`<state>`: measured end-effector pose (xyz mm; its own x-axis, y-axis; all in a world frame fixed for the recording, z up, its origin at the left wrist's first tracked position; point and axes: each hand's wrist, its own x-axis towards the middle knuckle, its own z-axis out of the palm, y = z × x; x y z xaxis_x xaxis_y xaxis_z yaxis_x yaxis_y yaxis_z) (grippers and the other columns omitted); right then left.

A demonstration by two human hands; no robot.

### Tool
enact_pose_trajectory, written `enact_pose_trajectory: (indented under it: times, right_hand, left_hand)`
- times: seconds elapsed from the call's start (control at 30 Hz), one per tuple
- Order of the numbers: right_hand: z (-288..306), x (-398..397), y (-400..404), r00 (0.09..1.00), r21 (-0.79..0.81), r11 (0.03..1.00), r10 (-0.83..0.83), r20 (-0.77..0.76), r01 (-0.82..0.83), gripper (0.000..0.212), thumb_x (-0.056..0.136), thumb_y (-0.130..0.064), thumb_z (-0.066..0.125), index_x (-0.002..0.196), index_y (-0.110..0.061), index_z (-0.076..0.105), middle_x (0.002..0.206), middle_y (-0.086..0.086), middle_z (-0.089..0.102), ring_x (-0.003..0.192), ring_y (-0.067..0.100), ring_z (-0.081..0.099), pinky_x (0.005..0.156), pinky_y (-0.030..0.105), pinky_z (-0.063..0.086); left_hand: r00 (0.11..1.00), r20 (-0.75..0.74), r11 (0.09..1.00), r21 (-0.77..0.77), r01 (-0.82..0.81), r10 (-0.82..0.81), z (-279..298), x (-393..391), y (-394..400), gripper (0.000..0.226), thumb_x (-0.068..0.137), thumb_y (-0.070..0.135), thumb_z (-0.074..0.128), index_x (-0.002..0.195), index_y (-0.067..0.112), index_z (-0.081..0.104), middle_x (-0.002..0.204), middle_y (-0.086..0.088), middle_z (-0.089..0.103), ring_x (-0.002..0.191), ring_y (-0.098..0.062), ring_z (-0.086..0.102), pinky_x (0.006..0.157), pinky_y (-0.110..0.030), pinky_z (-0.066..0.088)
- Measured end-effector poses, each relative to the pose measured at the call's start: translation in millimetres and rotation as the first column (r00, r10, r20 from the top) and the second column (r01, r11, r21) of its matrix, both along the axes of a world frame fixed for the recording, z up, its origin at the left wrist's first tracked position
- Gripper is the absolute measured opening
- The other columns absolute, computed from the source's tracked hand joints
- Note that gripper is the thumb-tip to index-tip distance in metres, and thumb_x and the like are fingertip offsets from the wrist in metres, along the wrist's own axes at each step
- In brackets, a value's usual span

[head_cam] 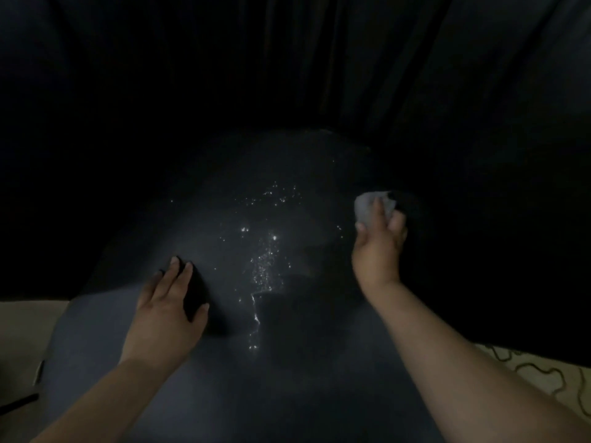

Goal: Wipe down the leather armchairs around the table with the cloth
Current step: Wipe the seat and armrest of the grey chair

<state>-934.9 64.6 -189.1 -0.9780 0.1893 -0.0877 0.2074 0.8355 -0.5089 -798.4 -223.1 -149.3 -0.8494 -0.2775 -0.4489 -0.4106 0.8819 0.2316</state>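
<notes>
The dark leather armchair seat [287, 378] fills the middle of the dim head view, with its backrest [287, 75] black above it. Bright wet droplets [262, 270] run down the seat's centre. My right hand [379, 247] grips a bunched grey cloth [372, 207] at the seat's right side, near the dark armrest. My left hand [166, 310] rests flat on the left part of the seat, fingers straight and spread.
Pale floor [22, 330] shows at the lower left beside the seat. A light carpet with dark curly lines [543, 375] lies at the lower right. A thin dark object [19, 402] lies at the left edge.
</notes>
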Motion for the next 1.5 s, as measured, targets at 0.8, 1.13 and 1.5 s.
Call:
enact_pose_trajectory:
  times: [0.8, 1.13, 1.5]
  right_hand:
    - [2.6, -92.9, -21.3, 0.993, -0.194, 0.977, -0.104, -0.05, 0.093, 0.051, 0.095, -0.015, 0.05, 0.143, -0.018, 0.036, 0.14, 0.009, 0.032, 0.13, 0.028, 0.036, 0.105, 0.019, 0.033]
    - [-12.5, -114.5, -34.6, 0.983, 0.103, 0.984, 0.157, -0.091, -0.147, 0.048, 0.094, -0.018, 0.052, 0.141, -0.017, 0.042, 0.143, 0.014, 0.038, 0.127, 0.034, 0.035, 0.108, 0.039, 0.029]
    - [-10.2, -122.3, -50.9, 0.964, -0.069, 0.963, 0.258, -0.06, -0.261, 0.043, 0.093, -0.011, 0.053, 0.136, -0.02, 0.05, 0.132, 0.007, 0.046, 0.117, 0.02, 0.041, 0.102, 0.022, 0.027]
  left_hand:
    - [0.997, -0.039, 0.998, 0.02, 0.061, -0.061, 2.2, -19.7, -3.7, 0.065, 0.083, 0.028, 0.068, 0.143, 0.019, 0.044, 0.153, 0.004, 0.034, 0.135, -0.024, 0.034, 0.103, -0.045, 0.041]
    - [0.977, -0.187, 0.992, 0.062, 0.112, -0.098, 4.1, -45.7, -3.1, 0.059, 0.083, 0.024, 0.07, 0.138, 0.018, 0.051, 0.15, 0.005, 0.038, 0.129, -0.026, 0.04, 0.101, -0.045, 0.044]
    - [0.974, -0.151, 0.986, 0.002, 0.169, -0.167, 3.1, -123.6, -1.7, 0.062, 0.091, 0.043, 0.051, 0.148, 0.03, 0.031, 0.158, 0.009, 0.021, 0.143, -0.018, 0.017, 0.111, -0.051, 0.03]
